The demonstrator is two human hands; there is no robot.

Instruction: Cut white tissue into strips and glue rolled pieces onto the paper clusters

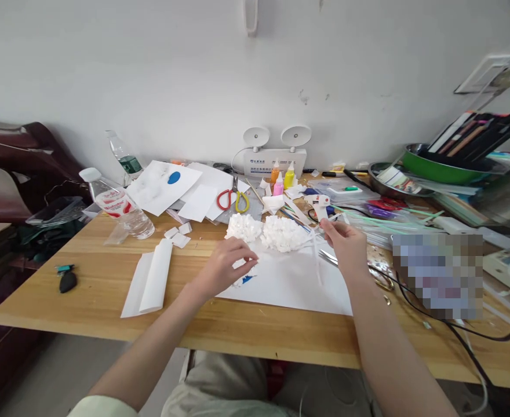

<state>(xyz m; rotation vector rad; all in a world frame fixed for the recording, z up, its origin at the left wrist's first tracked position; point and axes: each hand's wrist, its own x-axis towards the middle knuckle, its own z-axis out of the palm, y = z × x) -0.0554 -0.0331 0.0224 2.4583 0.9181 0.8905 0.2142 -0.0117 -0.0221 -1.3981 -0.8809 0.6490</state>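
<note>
My left hand (226, 265) hovers over the left part of a white sheet (290, 289). Its thumb and forefinger come together in a pinch; anything between them is too small to make out. Just beyond it sit two fluffy white clumps (284, 233). My right hand (346, 243) is raised at the right side of the sheet, fingers pinched, and what they hold is unclear. A white glue gun (320, 202) appears right behind its fingertips. Beside this hand a pale translucent strip (316, 263) crosses the sheet. Scissor blades (328, 256) lie partly hidden under the right wrist.
Red-and-yellow-handled pliers (233, 200) and small paint bottles (278, 184) lie beyond the clumps. Water bottles (127, 211) and a folded white paper (150, 281) are at left. Black cables (437, 315) and a green bowl (446, 165) occupy the right.
</note>
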